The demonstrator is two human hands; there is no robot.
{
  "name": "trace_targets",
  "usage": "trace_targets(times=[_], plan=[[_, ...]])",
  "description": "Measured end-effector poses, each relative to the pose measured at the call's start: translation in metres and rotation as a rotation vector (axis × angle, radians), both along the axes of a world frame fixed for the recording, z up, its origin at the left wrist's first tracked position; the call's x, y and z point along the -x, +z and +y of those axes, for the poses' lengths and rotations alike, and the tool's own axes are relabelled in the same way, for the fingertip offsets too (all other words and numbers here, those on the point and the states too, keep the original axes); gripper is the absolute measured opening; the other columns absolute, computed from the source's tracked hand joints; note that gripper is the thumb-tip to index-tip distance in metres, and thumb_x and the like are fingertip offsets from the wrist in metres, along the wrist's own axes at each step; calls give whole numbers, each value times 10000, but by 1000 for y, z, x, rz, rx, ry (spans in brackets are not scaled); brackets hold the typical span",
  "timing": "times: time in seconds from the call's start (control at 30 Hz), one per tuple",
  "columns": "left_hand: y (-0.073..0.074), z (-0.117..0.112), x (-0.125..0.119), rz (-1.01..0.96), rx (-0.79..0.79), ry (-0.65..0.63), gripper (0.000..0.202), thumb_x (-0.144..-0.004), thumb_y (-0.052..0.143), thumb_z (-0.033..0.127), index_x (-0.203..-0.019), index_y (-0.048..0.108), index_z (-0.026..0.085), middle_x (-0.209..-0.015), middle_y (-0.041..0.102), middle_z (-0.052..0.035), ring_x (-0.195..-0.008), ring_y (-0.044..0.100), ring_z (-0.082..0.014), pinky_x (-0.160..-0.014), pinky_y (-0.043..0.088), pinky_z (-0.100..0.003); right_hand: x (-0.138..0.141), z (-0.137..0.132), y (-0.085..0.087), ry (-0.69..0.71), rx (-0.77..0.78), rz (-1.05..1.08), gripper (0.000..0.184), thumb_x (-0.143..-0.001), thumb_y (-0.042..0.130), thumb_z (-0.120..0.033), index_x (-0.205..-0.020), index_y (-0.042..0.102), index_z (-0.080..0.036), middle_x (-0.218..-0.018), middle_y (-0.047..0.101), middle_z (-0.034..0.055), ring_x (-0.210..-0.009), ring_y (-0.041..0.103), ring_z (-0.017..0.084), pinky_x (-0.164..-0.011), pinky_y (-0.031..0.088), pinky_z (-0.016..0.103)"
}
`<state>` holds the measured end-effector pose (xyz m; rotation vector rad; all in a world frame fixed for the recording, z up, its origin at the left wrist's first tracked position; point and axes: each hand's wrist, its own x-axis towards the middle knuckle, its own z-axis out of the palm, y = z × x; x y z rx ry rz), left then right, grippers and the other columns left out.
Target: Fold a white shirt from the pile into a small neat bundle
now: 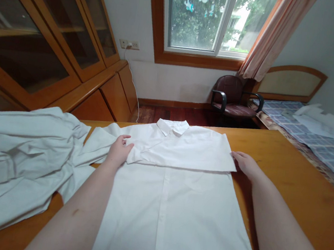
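A white button-up shirt (143, 212) lies front side up on the wooden table, its collar at the far end and its hem toward me. One sleeve (194, 149) is folded flat across the chest from right to left. At the shirt's left side, near the shoulder, my left hand (119, 150) has its fingers curled on the cloth, with the thumb on top. My right hand (245, 164) pinches the folded edge at the right side between thumb and fingers. The other sleeve (100, 141) stretches out to the left, beyond my left hand.
A rumpled heap of white cloth (17, 162) covers the left of the wooden table (291, 207). Glass-door cabinets (60, 25) stand at the left. Past the table are a chair (234, 95), a window (196, 18) and a bed (332, 134) with papers on it.
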<state>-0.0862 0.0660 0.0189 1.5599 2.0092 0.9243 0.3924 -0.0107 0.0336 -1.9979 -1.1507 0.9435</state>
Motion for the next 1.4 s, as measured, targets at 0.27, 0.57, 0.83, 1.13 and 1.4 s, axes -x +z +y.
trace_targets(times=[0.27,0.57,0.83,1.13,1.4], plan=[[11,-3,4,252,-214,48,306,-862,438,289,-1125,585,238,-1071,621,-66,-962,586,-228,-854,456,-338,7,-1,0,109,24,137,248,-792,517,-432,-796,559,-188,-674,618,33,-581,572,141,-536,474,240],[4,1,8,302,-167,-71,617,-760,525,218,-1364,404,203,-1221,537,-105,-1134,519,-257,-1006,406,-364,11,-4,7,222,36,19,338,-773,535,-522,-744,563,-186,-604,566,2,-552,531,124,-494,390,227],[-8,6,9,385,-172,-156,626,-723,495,97,-1342,465,186,-1275,466,-119,-1242,436,-244,-1093,331,-333,27,-2,6,194,38,-422,327,-691,623,-511,-757,584,-193,-687,632,26,-615,552,156,-560,382,251],[-6,6,8,349,-191,-119,573,-739,487,96,-1301,510,204,-1298,465,-107,-1249,434,-244,-1098,330,-349,11,1,-2,124,77,-245,222,-718,593,-413,-703,559,-194,-574,564,-1,-533,504,135,-510,368,249],[-8,7,10,373,-158,-129,521,-756,468,126,-1272,533,161,-1281,488,-122,-1240,439,-251,-1095,325,-356,-6,-7,9,180,128,-290,235,-775,540,-405,-749,617,-184,-557,597,17,-507,529,141,-497,389,254]])
